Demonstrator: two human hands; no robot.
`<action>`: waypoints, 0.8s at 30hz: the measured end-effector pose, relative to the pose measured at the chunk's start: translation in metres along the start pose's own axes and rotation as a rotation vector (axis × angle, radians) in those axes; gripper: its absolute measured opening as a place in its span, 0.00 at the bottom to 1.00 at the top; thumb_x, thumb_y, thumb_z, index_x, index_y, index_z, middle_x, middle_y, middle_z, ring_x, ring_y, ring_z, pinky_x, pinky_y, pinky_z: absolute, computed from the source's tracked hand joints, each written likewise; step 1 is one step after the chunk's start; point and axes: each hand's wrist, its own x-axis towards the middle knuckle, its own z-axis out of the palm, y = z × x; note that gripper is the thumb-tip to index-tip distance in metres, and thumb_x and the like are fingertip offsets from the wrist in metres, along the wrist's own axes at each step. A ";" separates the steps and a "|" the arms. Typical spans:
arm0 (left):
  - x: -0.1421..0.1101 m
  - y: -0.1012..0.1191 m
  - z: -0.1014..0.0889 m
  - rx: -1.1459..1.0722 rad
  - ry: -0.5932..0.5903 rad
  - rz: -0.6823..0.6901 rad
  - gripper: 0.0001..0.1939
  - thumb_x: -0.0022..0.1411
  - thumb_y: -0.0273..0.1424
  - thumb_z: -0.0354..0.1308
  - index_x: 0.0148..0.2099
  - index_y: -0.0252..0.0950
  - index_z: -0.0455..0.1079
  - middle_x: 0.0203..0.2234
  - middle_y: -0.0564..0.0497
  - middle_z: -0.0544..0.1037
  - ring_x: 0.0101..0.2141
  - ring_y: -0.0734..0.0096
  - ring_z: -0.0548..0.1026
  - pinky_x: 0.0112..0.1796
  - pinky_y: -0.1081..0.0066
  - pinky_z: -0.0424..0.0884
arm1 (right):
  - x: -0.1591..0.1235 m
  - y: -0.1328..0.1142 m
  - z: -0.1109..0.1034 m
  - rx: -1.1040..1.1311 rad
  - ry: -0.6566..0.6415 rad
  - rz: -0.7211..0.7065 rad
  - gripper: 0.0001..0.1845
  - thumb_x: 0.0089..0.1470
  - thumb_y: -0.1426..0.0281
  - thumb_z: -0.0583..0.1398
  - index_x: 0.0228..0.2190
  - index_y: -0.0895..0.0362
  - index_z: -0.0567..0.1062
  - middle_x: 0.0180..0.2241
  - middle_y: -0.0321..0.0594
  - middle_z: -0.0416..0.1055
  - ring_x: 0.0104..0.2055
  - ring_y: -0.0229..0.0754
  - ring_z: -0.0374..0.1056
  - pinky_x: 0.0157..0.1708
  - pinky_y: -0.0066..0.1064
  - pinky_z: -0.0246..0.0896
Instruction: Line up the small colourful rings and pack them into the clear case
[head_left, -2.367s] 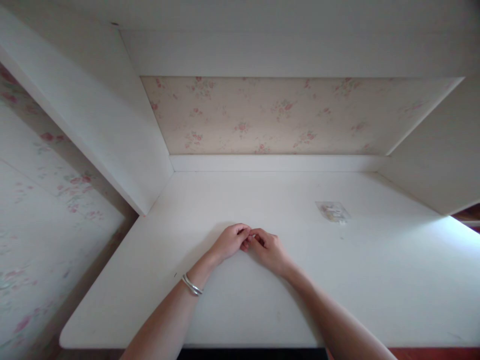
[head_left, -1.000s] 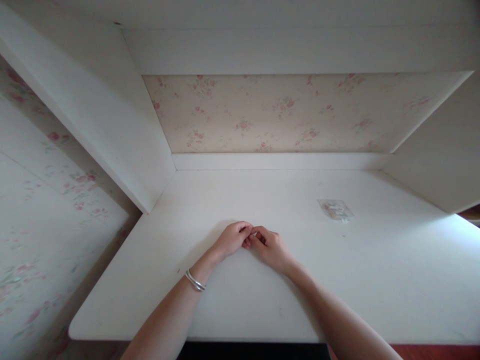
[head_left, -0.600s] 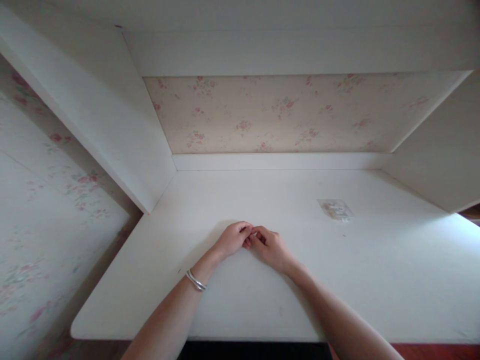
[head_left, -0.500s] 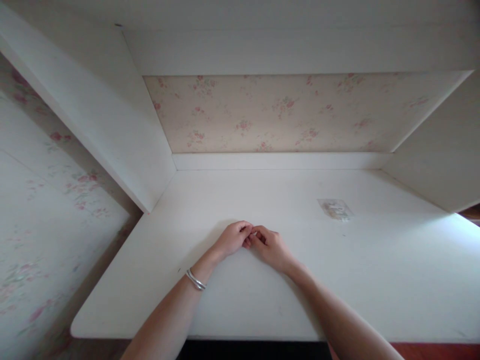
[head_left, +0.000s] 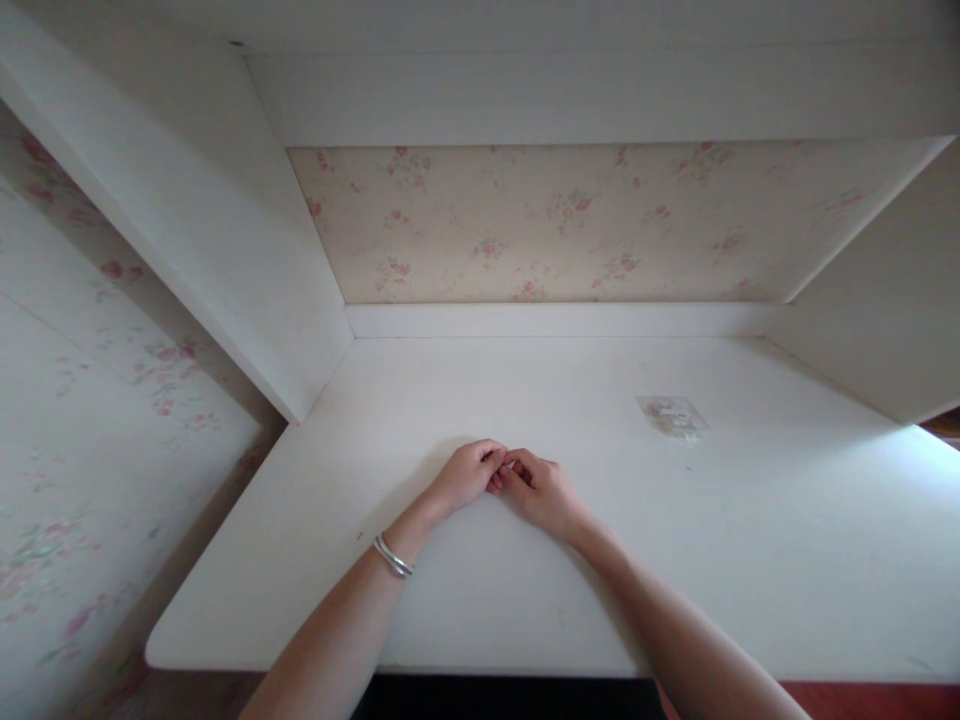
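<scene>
My left hand [head_left: 470, 472] and my right hand [head_left: 538, 490] meet fingertip to fingertip over the middle of the white desk [head_left: 480, 600]. Both have thumb and fingers pinched together. Whatever lies between the fingertips, if anything, is too small or too hidden to make out. A silver bangle [head_left: 393, 557] circles my left wrist. Beyond my right hand, apart from it, a clear plastic bag [head_left: 673, 418] with small pale pieces inside lies flat on the desk.
White side panels [head_left: 225, 220] rise at the desk's left and right. A white board [head_left: 570, 95] spans overhead, above flowered wallpaper [head_left: 562, 225] at the back. A low white ledge [head_left: 570, 320] runs along the rear edge. Small dark specks dot the desktop.
The view has shifted slightly, so the desk's front edge sits a little higher in the picture. Both hands keep the same pinched pose, and the bag stays in its place.
</scene>
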 end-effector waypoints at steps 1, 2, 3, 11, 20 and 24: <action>0.000 0.000 0.000 0.003 0.003 0.003 0.20 0.58 0.47 0.52 0.32 0.33 0.67 0.20 0.53 0.69 0.21 0.74 0.69 0.24 0.73 0.68 | 0.000 0.000 0.000 -0.006 0.001 0.001 0.11 0.57 0.68 0.52 0.38 0.56 0.72 0.25 0.34 0.72 0.24 0.33 0.63 0.26 0.25 0.55; 0.000 0.000 0.000 0.007 0.005 0.006 0.20 0.58 0.47 0.52 0.32 0.33 0.67 0.21 0.53 0.69 0.21 0.74 0.69 0.24 0.73 0.68 | 0.000 0.001 0.000 -0.013 0.002 0.002 0.11 0.57 0.68 0.52 0.38 0.56 0.72 0.25 0.34 0.72 0.23 0.33 0.62 0.26 0.25 0.55; 0.000 0.001 0.000 0.012 0.005 0.010 0.20 0.58 0.47 0.51 0.32 0.33 0.67 0.21 0.53 0.69 0.21 0.74 0.69 0.24 0.73 0.68 | 0.000 0.001 0.000 -0.019 0.002 0.003 0.11 0.57 0.68 0.52 0.38 0.56 0.72 0.24 0.33 0.72 0.23 0.33 0.62 0.25 0.25 0.54; 0.000 0.001 0.000 0.030 0.001 0.016 0.20 0.59 0.47 0.51 0.32 0.33 0.67 0.21 0.53 0.69 0.21 0.74 0.69 0.24 0.74 0.68 | 0.001 0.000 0.000 -0.019 0.000 0.012 0.11 0.56 0.68 0.52 0.38 0.56 0.73 0.26 0.35 0.72 0.24 0.34 0.64 0.26 0.25 0.55; 0.000 -0.003 0.000 0.041 0.009 0.020 0.19 0.60 0.46 0.50 0.32 0.33 0.67 0.20 0.53 0.69 0.21 0.74 0.70 0.23 0.74 0.68 | 0.000 -0.003 -0.001 -0.013 -0.008 0.007 0.11 0.57 0.69 0.52 0.37 0.56 0.73 0.26 0.35 0.73 0.26 0.34 0.65 0.27 0.26 0.56; -0.001 -0.002 0.001 0.057 0.015 0.013 0.19 0.60 0.46 0.50 0.32 0.34 0.67 0.21 0.53 0.70 0.22 0.73 0.70 0.24 0.72 0.69 | 0.000 -0.002 -0.001 -0.009 -0.007 0.003 0.10 0.56 0.70 0.53 0.37 0.55 0.73 0.26 0.34 0.73 0.25 0.33 0.64 0.27 0.25 0.55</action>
